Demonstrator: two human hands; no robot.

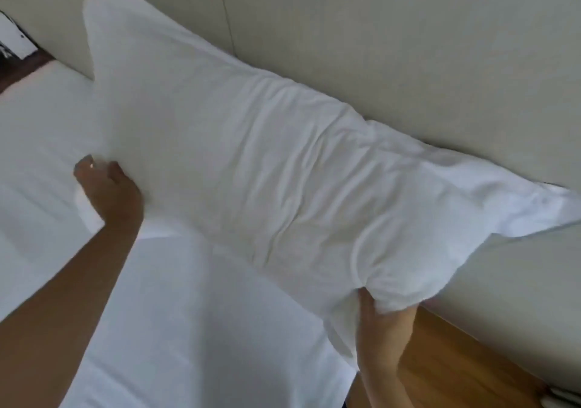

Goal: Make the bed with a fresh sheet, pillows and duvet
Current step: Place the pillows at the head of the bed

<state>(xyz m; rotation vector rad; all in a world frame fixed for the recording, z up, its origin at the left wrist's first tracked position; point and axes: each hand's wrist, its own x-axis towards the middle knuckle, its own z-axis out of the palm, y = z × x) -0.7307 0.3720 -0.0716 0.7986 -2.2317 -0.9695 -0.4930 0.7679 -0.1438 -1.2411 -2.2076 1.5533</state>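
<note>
White sheet (188, 313) fills the lower left; I'm squaring the pillow (251, 162), mid-frame, against the headboard (408, 46). My left hand (110, 190) pinches its near corner, my right hand (382, 329) clutches the other end.

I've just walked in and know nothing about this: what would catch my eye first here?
A big white pillow fills the middle, lying against the pale headboard on a white sheet. The right hand grips its near corner by the bed's edge, while the left hand holds its other end.
</note>
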